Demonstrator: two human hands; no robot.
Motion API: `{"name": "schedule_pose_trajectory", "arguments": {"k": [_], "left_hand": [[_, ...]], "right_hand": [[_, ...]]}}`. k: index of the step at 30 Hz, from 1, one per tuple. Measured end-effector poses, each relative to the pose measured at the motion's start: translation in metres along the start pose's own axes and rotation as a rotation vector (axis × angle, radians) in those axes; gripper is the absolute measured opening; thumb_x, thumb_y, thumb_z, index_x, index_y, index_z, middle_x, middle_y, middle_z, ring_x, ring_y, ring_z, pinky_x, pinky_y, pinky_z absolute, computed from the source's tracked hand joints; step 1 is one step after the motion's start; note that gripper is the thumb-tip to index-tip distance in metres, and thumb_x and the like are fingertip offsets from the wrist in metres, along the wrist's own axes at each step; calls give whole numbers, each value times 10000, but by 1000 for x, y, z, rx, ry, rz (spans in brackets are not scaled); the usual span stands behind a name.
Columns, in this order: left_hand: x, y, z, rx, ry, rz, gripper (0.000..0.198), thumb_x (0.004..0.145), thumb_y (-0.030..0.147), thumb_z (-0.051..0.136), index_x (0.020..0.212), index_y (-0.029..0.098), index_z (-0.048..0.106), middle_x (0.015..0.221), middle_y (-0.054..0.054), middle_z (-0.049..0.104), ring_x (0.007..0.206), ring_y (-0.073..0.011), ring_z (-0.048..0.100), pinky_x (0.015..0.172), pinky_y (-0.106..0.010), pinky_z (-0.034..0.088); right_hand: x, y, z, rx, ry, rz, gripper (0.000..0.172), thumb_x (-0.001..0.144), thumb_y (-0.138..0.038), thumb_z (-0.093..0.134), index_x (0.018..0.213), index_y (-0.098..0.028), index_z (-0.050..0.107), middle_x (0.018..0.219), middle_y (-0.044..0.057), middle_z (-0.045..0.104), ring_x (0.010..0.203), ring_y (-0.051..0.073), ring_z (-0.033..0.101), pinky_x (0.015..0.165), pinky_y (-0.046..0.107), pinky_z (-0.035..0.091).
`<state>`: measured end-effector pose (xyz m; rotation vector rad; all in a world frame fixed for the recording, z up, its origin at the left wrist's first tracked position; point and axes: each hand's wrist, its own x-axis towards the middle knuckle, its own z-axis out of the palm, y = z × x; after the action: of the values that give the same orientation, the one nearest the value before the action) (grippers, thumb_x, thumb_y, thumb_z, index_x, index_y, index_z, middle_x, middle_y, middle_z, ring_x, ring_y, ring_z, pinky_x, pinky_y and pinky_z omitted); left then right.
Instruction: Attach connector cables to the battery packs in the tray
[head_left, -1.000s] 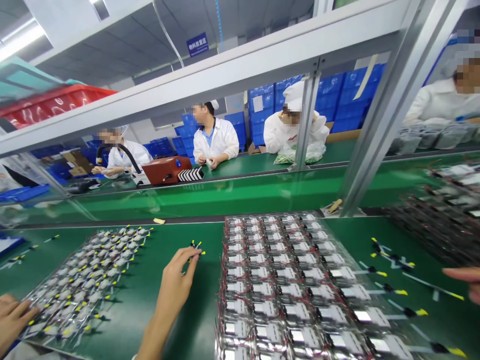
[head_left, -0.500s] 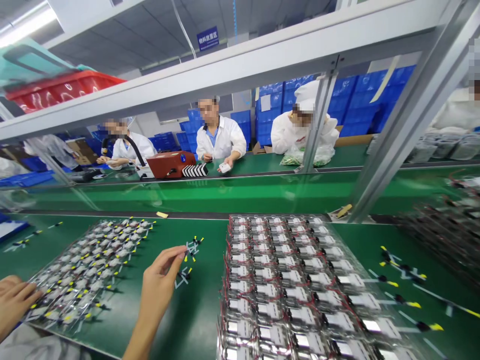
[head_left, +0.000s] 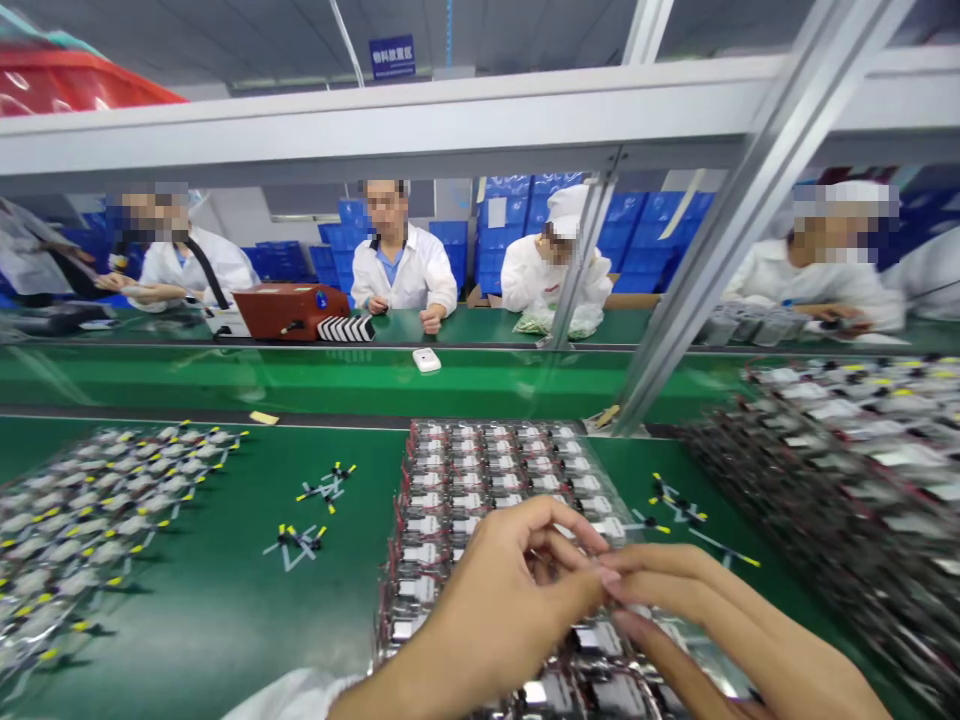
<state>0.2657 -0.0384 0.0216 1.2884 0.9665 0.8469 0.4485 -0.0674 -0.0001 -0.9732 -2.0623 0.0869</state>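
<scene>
Over the clear tray of white parts with red wires [head_left: 431, 500], my two hands meet at the fingertips. Thumb and fingers of my left hand [head_left: 517, 590] are pinched together. From the right, my right hand [head_left: 697, 600] has its fingers closed against the same spot. Whatever lies between the fingertips is too small and covered to make out. Left of the tray, small black pieces with yellow tips and pale strips [head_left: 300, 545] lie on the green bench [head_left: 225, 620]. A similar small cluster [head_left: 679, 505] lies to the right of the tray.
At left spreads a sheet of white parts with yellow tips [head_left: 97, 500]. Stacked filled trays [head_left: 847, 480] rise at right. A metal post [head_left: 675, 300] stands behind the bench. Across the green belt [head_left: 337, 385], which carries a white device [head_left: 426, 360], several people in white work.
My view has swung right. My left hand has gone from the small yellow-tipped pieces to above the tray, where my right hand now joins it. A co-worker's white device now lies on the belt.
</scene>
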Motion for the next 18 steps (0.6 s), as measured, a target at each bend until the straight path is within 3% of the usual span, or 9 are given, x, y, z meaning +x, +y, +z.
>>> {"name": "schedule_pose_trajectory", "arguments": {"k": [3,5,8,10,12,15,18], "left_hand": [[25,3,10,-28,-95,-27,407,700,411,814,966,166,628,664,20,654,580,-106,529,595,-223,403],[44,2,12,114,-174,23,389,801,408,726,1084,173,599,727,3,686,610,-124,559,596,-230,417],[82,-8,9,633,-269,290,259,928,287,556,1165,191,600,961,-54,724,816,-185,641,729,-295,481],[109,-22,5,1032,-323,478,240,933,162,497,1117,194,649,1049,-72,705,947,-217,641,848,-337,481],[130,-38,2,1256,-359,567,282,904,89,495,1081,205,681,1040,-75,687,994,-236,624,888,-352,473],[145,-57,1,1317,-357,613,281,911,115,510,1095,231,688,1052,-81,649,1030,-260,580,885,-366,464],[147,-67,1,1383,-347,693,285,931,147,491,1130,255,664,1057,-77,611,1008,-256,547,848,-361,456]], "right_hand": [[-6,10,-14,-18,14,162,124,952,-396,567,1010,-326,651,999,80,709,843,242,709,671,279,610],[-14,26,-21,-5,17,284,147,949,-417,573,951,-295,654,1005,78,699,855,229,692,707,276,600],[-22,58,-28,76,66,494,269,920,-514,588,953,-253,644,1074,81,701,937,234,682,791,295,590],[-24,82,-31,168,92,582,354,889,-587,594,933,-238,639,1028,83,720,902,233,689,780,302,587],[-24,105,-30,245,102,629,419,847,-641,613,906,-229,653,910,71,727,797,222,683,714,299,583],[-25,136,-23,290,91,701,498,788,-681,647,931,-209,714,899,80,728,785,239,661,680,320,567],[-22,161,-15,297,13,710,500,772,-664,671,938,-201,762,981,98,733,918,287,651,787,366,542]]}}
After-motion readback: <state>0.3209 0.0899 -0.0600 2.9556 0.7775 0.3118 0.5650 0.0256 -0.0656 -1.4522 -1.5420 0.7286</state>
